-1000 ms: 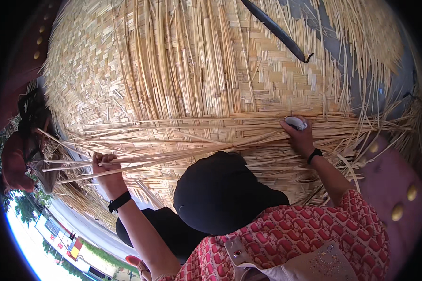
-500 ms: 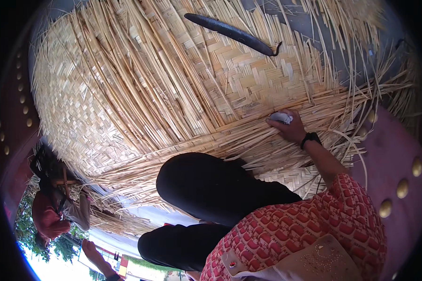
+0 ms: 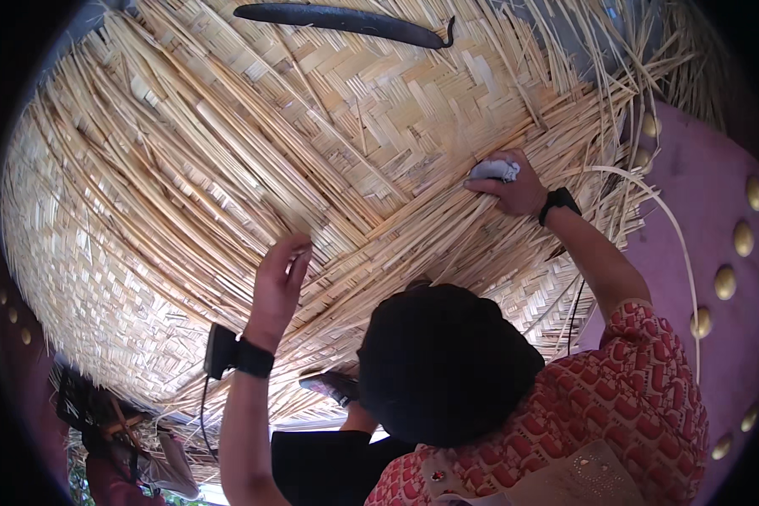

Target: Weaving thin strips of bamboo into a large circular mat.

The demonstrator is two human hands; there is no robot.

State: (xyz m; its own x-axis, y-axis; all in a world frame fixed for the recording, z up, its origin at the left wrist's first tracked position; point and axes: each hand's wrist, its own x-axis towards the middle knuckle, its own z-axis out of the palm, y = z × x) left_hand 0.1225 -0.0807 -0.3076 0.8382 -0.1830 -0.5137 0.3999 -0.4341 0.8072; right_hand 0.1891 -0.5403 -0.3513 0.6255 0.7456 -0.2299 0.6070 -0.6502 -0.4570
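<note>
My right hand (image 3: pixel 523 184) is closed around a small grey-and-white wad, perhaps cloth (image 3: pixel 493 171), and rests on a bundle of loose straw-coloured strips (image 3: pixel 447 211). What lies inside the wad is hidden. My left hand (image 3: pixel 280 268) hovers over the long strips (image 3: pixel 228 194) left of the bundle, its thumb and finger tips drawn together; anything between them is too small to make out. Under both hands spreads a woven mat (image 3: pixel 396 110) in a herringbone pattern. A dark, slightly curved blade-like tool (image 3: pixel 341 24) with a hooked end lies on its far part.
My dark-clothed knee (image 3: pixel 451 363) is at the mat's near edge, with a shoe (image 3: pixel 331 386) beside it. Another person (image 3: pixel 114 476) sits at the lower left. A reddish panel with gold studs (image 3: pixel 691 219) stands at the right. Loose strip ends (image 3: pixel 649 76) stick out at the far right.
My left hand has come up from the lower left edge to above the strips. The view has shifted, and the blade-like tool appears further up and left. My right hand still grips the wad.
</note>
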